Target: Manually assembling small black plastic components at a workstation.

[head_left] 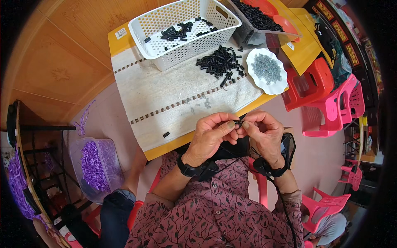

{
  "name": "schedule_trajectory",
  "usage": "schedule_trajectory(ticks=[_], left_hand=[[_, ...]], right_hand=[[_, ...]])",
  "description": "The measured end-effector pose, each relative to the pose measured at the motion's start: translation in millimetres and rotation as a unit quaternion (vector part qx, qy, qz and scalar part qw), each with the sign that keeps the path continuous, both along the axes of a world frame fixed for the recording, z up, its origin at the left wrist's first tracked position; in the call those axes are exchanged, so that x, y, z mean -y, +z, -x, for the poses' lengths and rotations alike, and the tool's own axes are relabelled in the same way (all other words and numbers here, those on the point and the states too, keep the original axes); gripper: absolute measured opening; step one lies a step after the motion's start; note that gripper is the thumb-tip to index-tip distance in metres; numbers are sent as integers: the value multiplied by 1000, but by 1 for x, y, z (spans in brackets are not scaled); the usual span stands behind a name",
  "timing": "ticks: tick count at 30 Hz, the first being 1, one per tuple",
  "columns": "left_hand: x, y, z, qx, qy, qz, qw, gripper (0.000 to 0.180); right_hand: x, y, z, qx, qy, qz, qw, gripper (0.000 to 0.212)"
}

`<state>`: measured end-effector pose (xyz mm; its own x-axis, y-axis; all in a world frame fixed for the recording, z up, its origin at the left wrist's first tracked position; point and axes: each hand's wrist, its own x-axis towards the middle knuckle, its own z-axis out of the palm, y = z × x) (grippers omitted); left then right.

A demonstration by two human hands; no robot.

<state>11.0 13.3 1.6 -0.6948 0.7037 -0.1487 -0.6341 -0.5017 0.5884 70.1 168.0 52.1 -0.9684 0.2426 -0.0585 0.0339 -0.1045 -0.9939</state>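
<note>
My left hand and my right hand meet just over the table's near edge. Between their thumbs and fingertips they pinch a small black cylindrical part; its far side is covered by fingers. Beyond them on the pale cloth lies a loose pile of similar black parts. A white wavy-rimmed plate at the right holds many tiny clear pieces. A few clear bits are scattered on the cloth. One black part lies alone near the left front corner.
A white perforated basket with some black parts stands at the back, beside a clear bin heaped with more. Red and pink stools are at the right. A tub of purple pieces sits on the floor at left, near another person's leg.
</note>
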Motion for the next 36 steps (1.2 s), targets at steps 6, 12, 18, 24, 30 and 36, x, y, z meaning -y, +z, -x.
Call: schedule_trajectory(ticks=[6,12,18,24,30,36], left_hand=[[-1,2,0,-22,7,19,1000,20],[-2,1,-2,-42,16,45,998,20],[-2,1,-2,-57,18,56,997,20],[-1,1,-2,-14,-1,15,1000,20],[-2,-1,-1,-5,-3,8,1000,21],[-2,0,-2,-27,5,28,999,21]], right_hand=[[0,-2,-1,-23,9,-26,999,10],[0,-1,-2,-18,5,-64,998,8],[-1,0,-2,-33,13,-87,996,9],[-1,-4,-4,-12,-2,-10,1000,9],[0,-5,-4,-20,-3,-17,1000,9],[0,-4,-4,-15,2,-52,999,9]])
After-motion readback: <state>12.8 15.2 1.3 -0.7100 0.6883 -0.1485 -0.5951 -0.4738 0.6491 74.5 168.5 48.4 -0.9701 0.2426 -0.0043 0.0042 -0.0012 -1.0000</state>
